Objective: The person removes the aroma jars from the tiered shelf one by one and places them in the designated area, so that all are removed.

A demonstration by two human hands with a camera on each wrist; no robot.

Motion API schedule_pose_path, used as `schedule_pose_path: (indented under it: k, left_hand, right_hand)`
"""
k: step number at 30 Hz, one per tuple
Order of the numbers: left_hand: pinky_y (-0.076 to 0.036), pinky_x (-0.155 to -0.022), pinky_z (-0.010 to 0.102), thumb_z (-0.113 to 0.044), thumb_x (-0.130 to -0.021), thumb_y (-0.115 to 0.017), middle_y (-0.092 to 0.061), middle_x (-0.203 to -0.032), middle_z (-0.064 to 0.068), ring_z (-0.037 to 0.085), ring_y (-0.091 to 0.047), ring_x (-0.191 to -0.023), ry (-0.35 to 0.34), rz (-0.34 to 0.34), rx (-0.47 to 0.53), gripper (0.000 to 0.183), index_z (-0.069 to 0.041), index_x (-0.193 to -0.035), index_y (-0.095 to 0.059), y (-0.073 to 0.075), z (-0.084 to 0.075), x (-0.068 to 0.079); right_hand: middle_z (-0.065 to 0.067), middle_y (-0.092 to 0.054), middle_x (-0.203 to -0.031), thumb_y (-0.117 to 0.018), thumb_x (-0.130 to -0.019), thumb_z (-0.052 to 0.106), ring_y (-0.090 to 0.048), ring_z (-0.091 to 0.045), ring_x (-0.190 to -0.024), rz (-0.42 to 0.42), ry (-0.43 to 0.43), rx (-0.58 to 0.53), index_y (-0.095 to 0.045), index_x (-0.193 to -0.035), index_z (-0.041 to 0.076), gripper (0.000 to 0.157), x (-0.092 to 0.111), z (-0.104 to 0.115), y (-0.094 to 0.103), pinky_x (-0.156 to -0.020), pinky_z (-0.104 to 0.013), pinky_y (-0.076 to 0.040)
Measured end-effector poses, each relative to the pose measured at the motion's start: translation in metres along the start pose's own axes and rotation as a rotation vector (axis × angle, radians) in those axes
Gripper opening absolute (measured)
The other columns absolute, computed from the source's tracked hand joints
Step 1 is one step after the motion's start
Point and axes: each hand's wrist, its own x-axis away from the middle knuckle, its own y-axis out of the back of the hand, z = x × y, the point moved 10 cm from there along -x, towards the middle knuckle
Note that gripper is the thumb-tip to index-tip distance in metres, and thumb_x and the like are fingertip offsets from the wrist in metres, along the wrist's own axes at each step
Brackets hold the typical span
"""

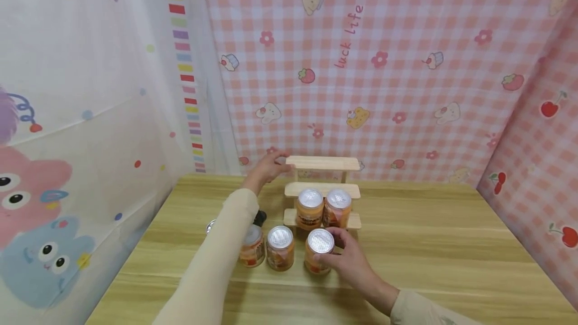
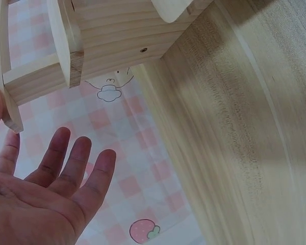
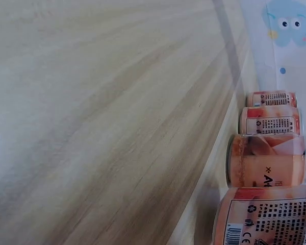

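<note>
A small three-tier wooden rack [image 1: 322, 163] stands toward the back of the table. My left hand [image 1: 268, 168] holds the left end of its top board [image 2: 10, 109] between thumb and index finger, with the other fingers spread away from the wood. Two orange-labelled cans [image 1: 310, 209] with silvery lids stand side by side on the lowest tier. In front of them, my right hand [image 1: 349, 259] grips another such can [image 1: 317, 254] from its right side, thumb in front. The right wrist view shows this can [image 3: 265, 219] closest, mostly without the hand.
To the left of the gripped can, more cans [image 1: 280, 250] stand in a row on the wooden table [image 1: 420, 245], partly behind my left sleeve [image 1: 212, 260]. A black object [image 1: 260, 218] shows beside that sleeve. A pink checked cloth [image 1: 361, 89] hangs behind the rack.
</note>
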Motion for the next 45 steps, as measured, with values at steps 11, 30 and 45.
schedule_pose_path:
  k: [11,30,45]
  left_hand:
    - [-0.044,-0.071,0.033,-0.024,-0.097,-0.066,-0.046,-0.144,0.018,0.033,-0.05,-0.12,0.003,0.009,0.017,0.047,-0.012,-0.141,-0.052,-0.003,0.001,-0.002]
    - [-0.046,-0.076,0.036,-0.027,-0.096,-0.067,-0.044,-0.145,0.019,0.033,-0.05,-0.119,0.021,0.003,0.013,0.054,-0.013,-0.144,-0.049,-0.001,0.004,-0.004]
    - [-0.039,-0.063,0.029,-0.025,-0.097,-0.065,-0.045,-0.145,0.019,0.029,-0.05,-0.108,0.016,0.006,0.019,0.052,-0.012,-0.145,-0.048,-0.004,0.004,-0.001]
  right_hand:
    - [-0.017,-0.061,-0.122,-0.087,-0.071,0.003,-0.055,-0.033,-0.117,0.01,-0.008,0.04,-0.055,-0.125,-0.005,0.063,-0.005,-0.01,-0.011,-0.092,-0.04,-0.051]
    - [-0.016,-0.059,-0.128,-0.083,-0.078,0.004,-0.054,-0.033,-0.118,0.012,0.035,-0.018,-0.053,-0.133,-0.005,0.064,0.005,0.008,0.0,-0.092,-0.045,-0.05]
    - [-0.018,-0.058,-0.127,-0.078,-0.086,0.007,-0.054,-0.034,-0.117,-0.005,0.16,0.028,-0.053,-0.136,0.002,0.056,0.006,0.064,0.033,-0.092,-0.035,-0.049]
